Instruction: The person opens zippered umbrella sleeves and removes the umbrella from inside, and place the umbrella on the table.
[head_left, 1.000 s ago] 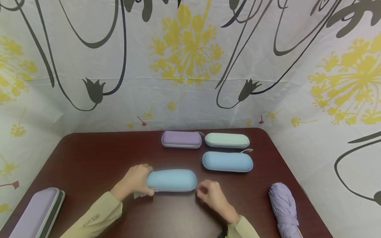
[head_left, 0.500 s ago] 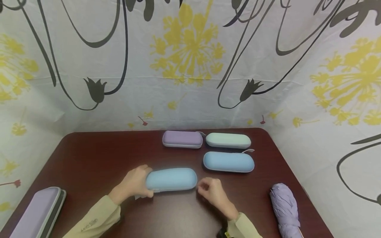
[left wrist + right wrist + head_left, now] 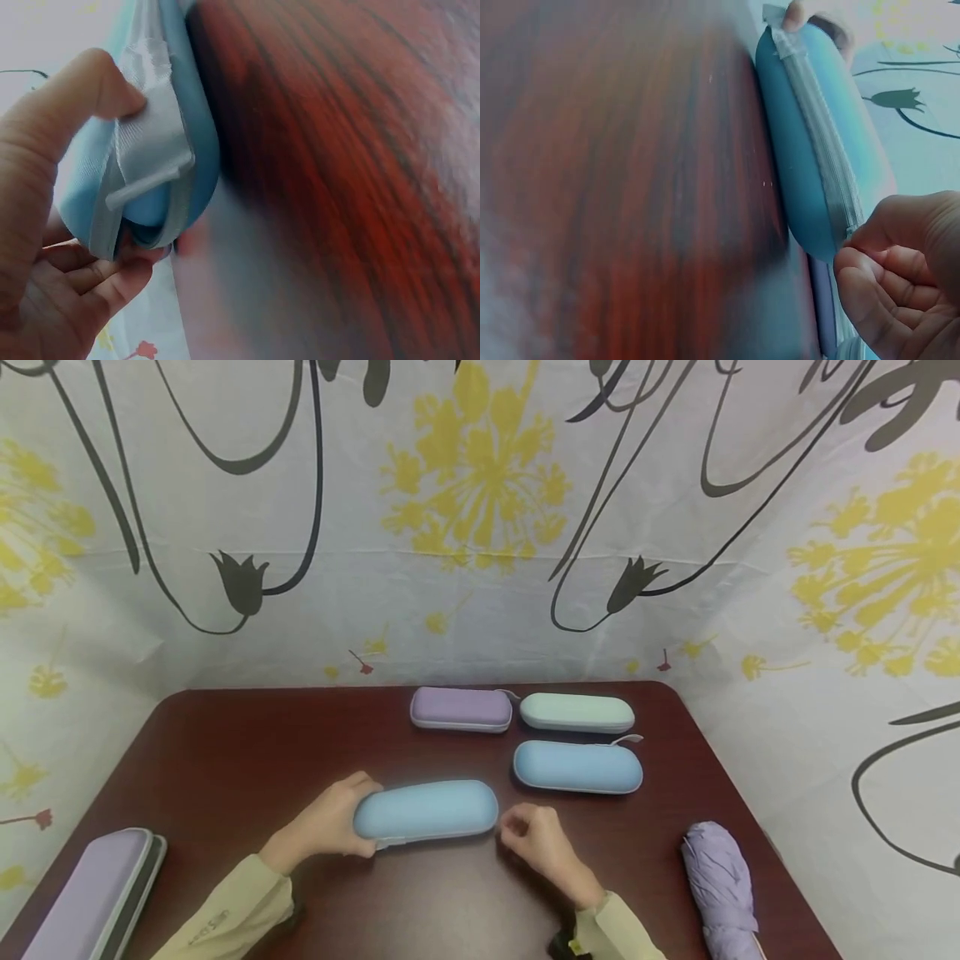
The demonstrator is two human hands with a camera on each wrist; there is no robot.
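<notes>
A light blue zippered pencil case (image 3: 427,811) lies in front of me on the dark table. My left hand (image 3: 332,820) grips its left end. In the left wrist view the left thumb lies on a grey fabric tab (image 3: 155,133), and below it the zipper's two edges stand apart. At the case's right end is my right hand (image 3: 542,845). Its thumb and forefinger pinch the end of the grey zipper (image 3: 823,150), at a zipper pull (image 3: 850,232) mostly hidden by the fingertips.
Behind stand a purple case (image 3: 461,710), a mint green case (image 3: 577,713) and another blue case (image 3: 577,767). A larger lilac case (image 3: 90,893) lies at the left edge. A folded lilac umbrella (image 3: 718,885) lies at the right. A patterned cloth (image 3: 450,652) hangs behind the table (image 3: 262,752).
My left hand has shifted a little to the left, baring more of the case's left end. The case tilts slightly, its right end a bit farther up. My right hand stays by that end.
</notes>
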